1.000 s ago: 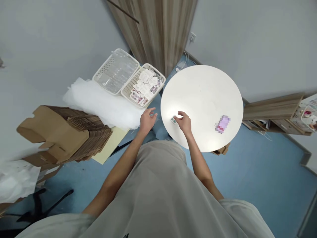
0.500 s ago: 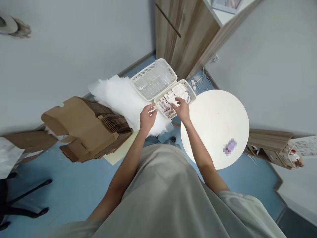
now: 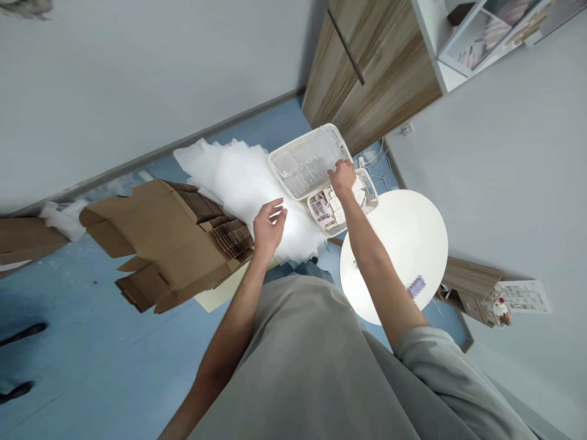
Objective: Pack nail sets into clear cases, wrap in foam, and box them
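Two white plastic baskets sit edge to edge, rectangular with rounded corners, their walls pierced with small holes. The case basket (image 3: 298, 198) holds glossy, see-through cases (image 3: 312, 168), boxy and stacked close; the card basket (image 3: 338, 230) holds flat cards (image 3: 338, 208), some plain white, some printed in dark reds and purples, lying at odd angles over one another. The person's right hand (image 3: 343, 176) reaches over the neighbouring rims of both baskets, fingers bent down towards the cases; from here I cannot tell whether it grips anything. The left hand (image 3: 269, 229) is half open above the white sheets (image 3: 247, 183), fingers loosely curled, thumb apart, holding nothing. Those sheets are thin, soft-looking and ragged along their edges. Beside them leans brown cardboard (image 3: 147, 226), flattened, notched and packed in layers, with a pale yellow board (image 3: 224, 290) showing below. At the right is a smooth, round white surface (image 3: 408, 232), partly covered by the forearm.

Counting up: two hands, two baskets, one pile of sheets, one stack of cardboard, one yellow board. On the round surface I make out two things, a small pale packet (image 3: 354, 265) and a purple item (image 3: 416, 286), blurred into squares. The cards and cases overlap too much to number.
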The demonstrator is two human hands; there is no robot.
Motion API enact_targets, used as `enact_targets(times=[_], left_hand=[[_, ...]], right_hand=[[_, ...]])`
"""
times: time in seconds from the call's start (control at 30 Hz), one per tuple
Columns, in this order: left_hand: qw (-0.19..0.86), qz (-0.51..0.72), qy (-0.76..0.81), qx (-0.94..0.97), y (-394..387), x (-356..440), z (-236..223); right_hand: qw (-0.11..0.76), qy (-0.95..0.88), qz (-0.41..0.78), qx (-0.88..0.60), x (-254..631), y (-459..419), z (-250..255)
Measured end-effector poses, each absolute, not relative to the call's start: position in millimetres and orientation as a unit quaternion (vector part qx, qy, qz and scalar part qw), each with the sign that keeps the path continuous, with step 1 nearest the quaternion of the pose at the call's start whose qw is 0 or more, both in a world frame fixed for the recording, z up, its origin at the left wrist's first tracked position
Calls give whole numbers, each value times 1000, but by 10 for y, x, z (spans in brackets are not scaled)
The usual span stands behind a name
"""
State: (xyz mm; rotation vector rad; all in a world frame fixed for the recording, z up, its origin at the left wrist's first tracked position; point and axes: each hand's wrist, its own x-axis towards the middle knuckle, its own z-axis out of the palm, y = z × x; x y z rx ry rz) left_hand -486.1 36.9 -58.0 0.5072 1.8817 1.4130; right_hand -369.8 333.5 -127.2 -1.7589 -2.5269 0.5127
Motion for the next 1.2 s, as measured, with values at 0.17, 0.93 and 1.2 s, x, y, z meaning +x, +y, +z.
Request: enact_targets(times=[0.17,0.93,1.2], left_hand=[[363,558,723,188,277,-4852,-556],[519,542,589,299,891,-3769,-128],[638,441,518,361,1086,-2611,110]], right_hand=[[-31,-823,122,-553,-3688,3221,-1098],[289,-674,437,-521,-1886,1856,270],[360,-569,442,-593,-506,1205,290]])
